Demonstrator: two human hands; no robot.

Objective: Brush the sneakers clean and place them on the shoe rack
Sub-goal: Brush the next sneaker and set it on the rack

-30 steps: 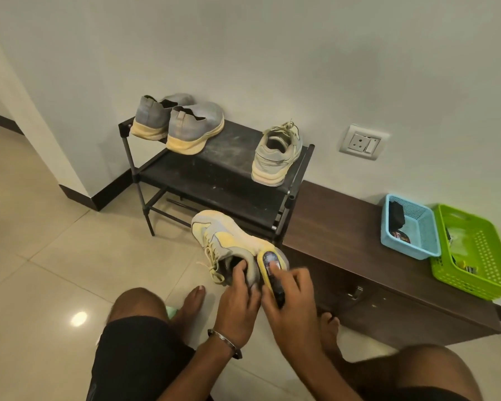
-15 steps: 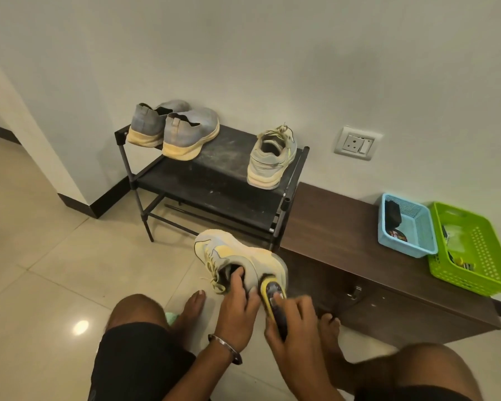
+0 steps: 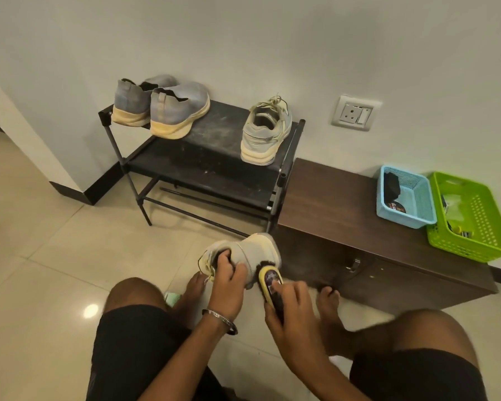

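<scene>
A pale grey and yellow sneaker (image 3: 253,250) is held above the floor in front of my knees. My left hand (image 3: 227,282) grips it, fingers hooked into its opening. My right hand (image 3: 291,309) holds a yellow-backed shoe brush (image 3: 269,283), its dark bristles against the sneaker's heel side. On the top shelf of the black shoe rack (image 3: 214,146) stands the matching sneaker (image 3: 265,131), heel toward me. A pair of grey-blue slip-on shoes (image 3: 168,108) sits at the rack's left end.
A low dark wooden cabinet (image 3: 344,204) stands right of the rack, carrying a blue basket (image 3: 405,198) and a green basket (image 3: 472,218). A wall socket (image 3: 355,112) is above it. My bare feet rest on the glossy tiled floor (image 3: 41,256).
The sneaker has turned in my left hand, its toe swinging away so the heel side faces the brush. The brush has stroked along the shoe's rear.
</scene>
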